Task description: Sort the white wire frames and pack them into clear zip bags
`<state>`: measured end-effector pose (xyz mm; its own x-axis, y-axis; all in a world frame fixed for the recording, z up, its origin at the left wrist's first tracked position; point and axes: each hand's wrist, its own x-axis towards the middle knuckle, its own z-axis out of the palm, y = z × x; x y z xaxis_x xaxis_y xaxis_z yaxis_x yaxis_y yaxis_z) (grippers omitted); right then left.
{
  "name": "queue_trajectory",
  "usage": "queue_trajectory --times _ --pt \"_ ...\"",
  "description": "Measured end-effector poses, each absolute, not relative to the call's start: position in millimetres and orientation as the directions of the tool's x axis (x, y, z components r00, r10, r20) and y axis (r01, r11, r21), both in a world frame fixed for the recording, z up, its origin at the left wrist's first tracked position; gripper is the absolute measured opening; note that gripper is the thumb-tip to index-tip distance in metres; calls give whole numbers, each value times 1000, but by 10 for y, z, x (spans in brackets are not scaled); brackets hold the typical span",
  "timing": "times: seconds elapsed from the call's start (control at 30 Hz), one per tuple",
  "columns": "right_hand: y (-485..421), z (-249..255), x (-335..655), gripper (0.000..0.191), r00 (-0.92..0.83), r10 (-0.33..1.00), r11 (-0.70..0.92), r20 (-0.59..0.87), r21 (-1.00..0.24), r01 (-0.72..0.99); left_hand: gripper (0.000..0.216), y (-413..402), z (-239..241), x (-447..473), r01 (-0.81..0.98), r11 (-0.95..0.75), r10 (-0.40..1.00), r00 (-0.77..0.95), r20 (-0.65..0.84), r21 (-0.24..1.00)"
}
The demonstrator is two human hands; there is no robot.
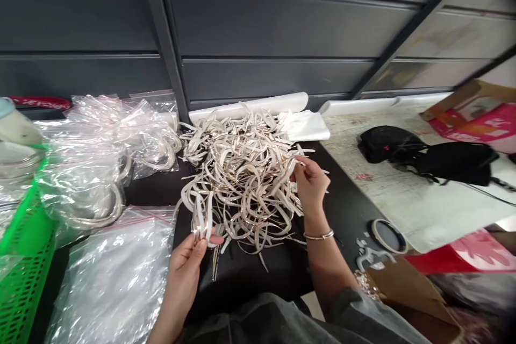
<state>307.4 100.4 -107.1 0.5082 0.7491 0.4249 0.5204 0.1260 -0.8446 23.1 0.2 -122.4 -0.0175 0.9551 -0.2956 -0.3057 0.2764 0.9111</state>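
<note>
A large tangled pile of curved white strips with shiny metallic edges (250, 172) lies on a black surface (237, 279) in front of me. At the pile's near left, my left hand (186, 263) is closed on several of these curved strips (202, 217), which stand up between thumb and fingers. My right hand (311, 185), with a bangle on its wrist, pinches a curved strip (288, 174) at the pile's right side. Whether that strip is free of the pile I cannot tell.
Clear zip bags with curved strips inside (88, 188) stand at the left, beside a green basket (30, 247). Flat clear bags (116, 279) lie nearer me. White folded sheets (306, 125) sit behind the pile. To the right are a tape roll (389, 236), a black bag (455, 161) and a cardboard box (411, 290).
</note>
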Motion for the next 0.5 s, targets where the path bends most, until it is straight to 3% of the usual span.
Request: queue_trajectory --times 0.13,0.27,0.37,0.5 --pt "822 -919 2775 21 124 877 404 465 -851 335 28 49 -1163 256 -485 324 931 12 -365 812" --pt "610 -768 2391 25 -285 809 583 514 -764 276 25 63 -1109 307 -534 329 929 35 -369 779" --pt "498 -723 2135 23 -416 759 617 502 -759 210 23 62 -1112 350 -531 294 942 23 -334 795" --pt "441 -751 1915 23 -458 760 580 461 -799 159 22 48 -1140 384 -489 225 964 -10 -264 843"
